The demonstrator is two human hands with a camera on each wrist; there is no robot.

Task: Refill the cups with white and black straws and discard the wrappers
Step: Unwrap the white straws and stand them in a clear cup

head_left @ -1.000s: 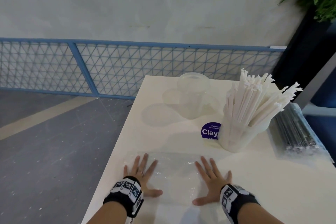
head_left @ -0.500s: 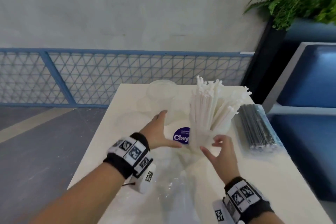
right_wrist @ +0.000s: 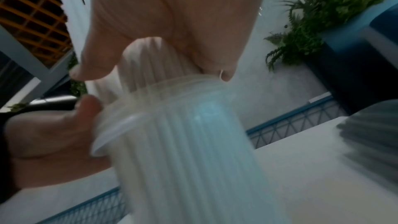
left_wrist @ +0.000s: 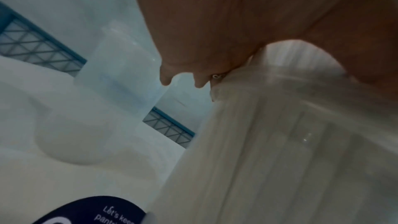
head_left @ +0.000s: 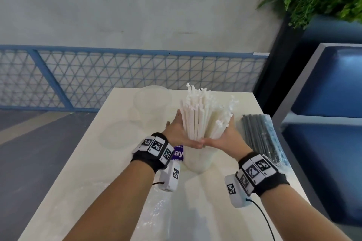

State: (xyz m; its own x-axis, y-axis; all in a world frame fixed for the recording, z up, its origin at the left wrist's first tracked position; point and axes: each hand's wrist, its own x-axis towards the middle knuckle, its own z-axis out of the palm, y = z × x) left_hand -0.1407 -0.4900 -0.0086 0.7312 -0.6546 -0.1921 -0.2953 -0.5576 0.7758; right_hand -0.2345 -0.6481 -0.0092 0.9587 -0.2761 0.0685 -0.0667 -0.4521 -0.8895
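Left grip (head_left: 177, 133) and right grip (head_left: 225, 139) raised, cupped palm facing palm, thumb tips (head_left: 198, 145) touching

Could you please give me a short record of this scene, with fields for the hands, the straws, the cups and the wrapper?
left hand: cups the left side of the white straws, above the cup rim
right hand: cups the bundle's right side; the thumbs meet in front
white straws: upright in the full cup
empty cup: clear, behind and left of the full cup
black straws: wrapped pack lying at the right edge of the table
empty wrapper: clear film lying on the near part of the table
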